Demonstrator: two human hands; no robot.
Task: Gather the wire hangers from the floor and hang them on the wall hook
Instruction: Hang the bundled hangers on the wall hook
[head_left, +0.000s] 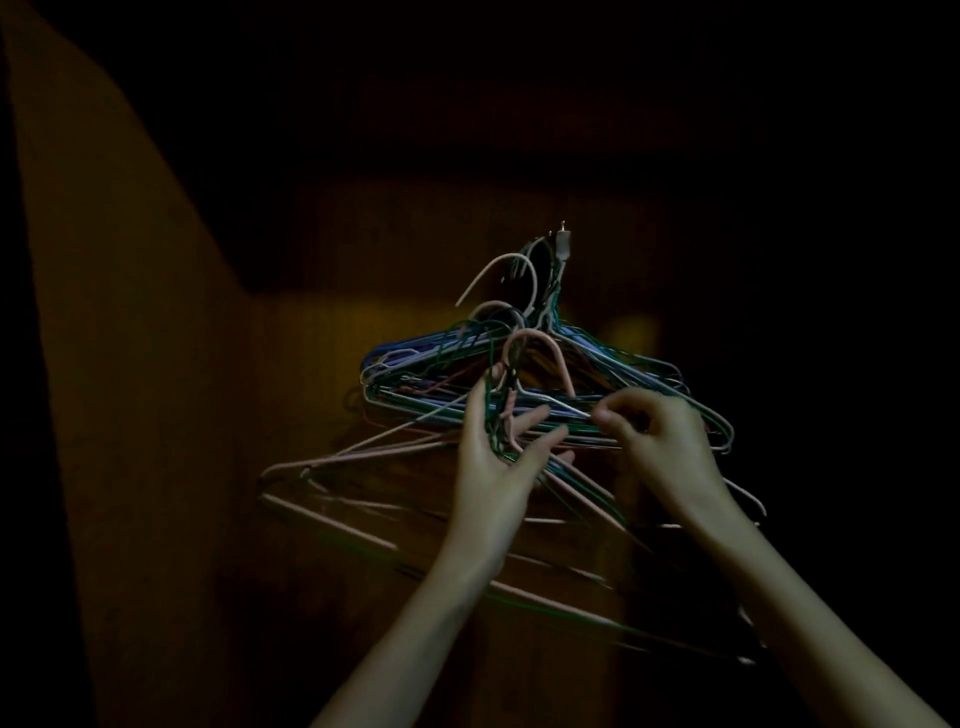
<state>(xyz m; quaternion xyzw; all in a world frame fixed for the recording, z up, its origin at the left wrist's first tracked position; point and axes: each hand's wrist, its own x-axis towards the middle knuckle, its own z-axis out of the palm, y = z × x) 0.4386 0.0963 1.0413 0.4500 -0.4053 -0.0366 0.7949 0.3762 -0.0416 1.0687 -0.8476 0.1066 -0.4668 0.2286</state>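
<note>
A small metal wall hook (562, 244) sits on the dark wooden wall, with several blue, green and white wire hangers (613, 364) hanging from it. My left hand (493, 447) is raised below them and grips the necks of a bundle of pink and green hangers (358, 457), whose pink hook (540, 348) points up toward the hung ones. My right hand (654, 436) pinches a thin wire of the bundle at its fingertips, just right of my left hand. The bundle's lower bars fan out blurred below both wrists.
The room is very dark. A brown wooden wall (156, 415) fills the view, with a lit slanted patch on the left and a dim yellow glow behind the hangers. Everything to the right is black.
</note>
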